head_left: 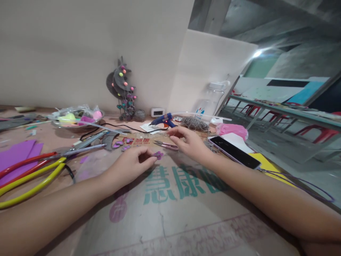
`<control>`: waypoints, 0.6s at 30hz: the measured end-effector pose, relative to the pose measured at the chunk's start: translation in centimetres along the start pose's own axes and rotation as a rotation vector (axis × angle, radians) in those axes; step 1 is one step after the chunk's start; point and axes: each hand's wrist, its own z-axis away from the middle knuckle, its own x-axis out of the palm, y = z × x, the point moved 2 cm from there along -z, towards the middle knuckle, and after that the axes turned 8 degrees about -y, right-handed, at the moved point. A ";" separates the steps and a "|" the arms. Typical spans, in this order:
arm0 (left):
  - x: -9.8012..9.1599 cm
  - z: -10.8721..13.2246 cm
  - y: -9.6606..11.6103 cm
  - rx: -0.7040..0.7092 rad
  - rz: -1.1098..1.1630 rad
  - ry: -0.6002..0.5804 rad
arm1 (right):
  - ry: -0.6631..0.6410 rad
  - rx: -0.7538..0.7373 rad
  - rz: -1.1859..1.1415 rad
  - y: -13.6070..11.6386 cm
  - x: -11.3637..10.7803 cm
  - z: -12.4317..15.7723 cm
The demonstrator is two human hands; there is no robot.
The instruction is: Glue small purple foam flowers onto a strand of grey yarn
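Left hand (pixel 133 165): pinches small purple foam flower (pixel 159 155), in front of blue hot-glue gun (pixel 163 121). Right hand (pixel 190 142): fingers spread, empty, nearer the gun, above pink-handled metal snips (pixel 166 144).

Craft workshop: glue gun (pixel 163 120), foam sheets (pixel 16 153), pliers (pixel 34 174) on the cardboard-covered bench (pixel 186 213) (bare concrete beyond).
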 end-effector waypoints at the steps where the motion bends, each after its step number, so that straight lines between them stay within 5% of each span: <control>1: 0.0 0.0 0.1 -0.006 -0.005 -0.006 | -0.026 -0.025 0.084 0.6 0.0 -0.2; 9: 0.0 0.0 0.4 -0.005 -0.032 -0.011 | -0.181 -0.193 0.549 2.5 1.7 -0.4; 14: 0.0 0.0 0.1 -0.008 -0.020 -0.005 | -0.150 -0.149 0.581 2.2 1.6 -0.5; 18: 0.0 -0.1 -0.1 -0.025 0.004 -0.007 | -0.004 -0.041 0.456 1.9 0.3 -0.6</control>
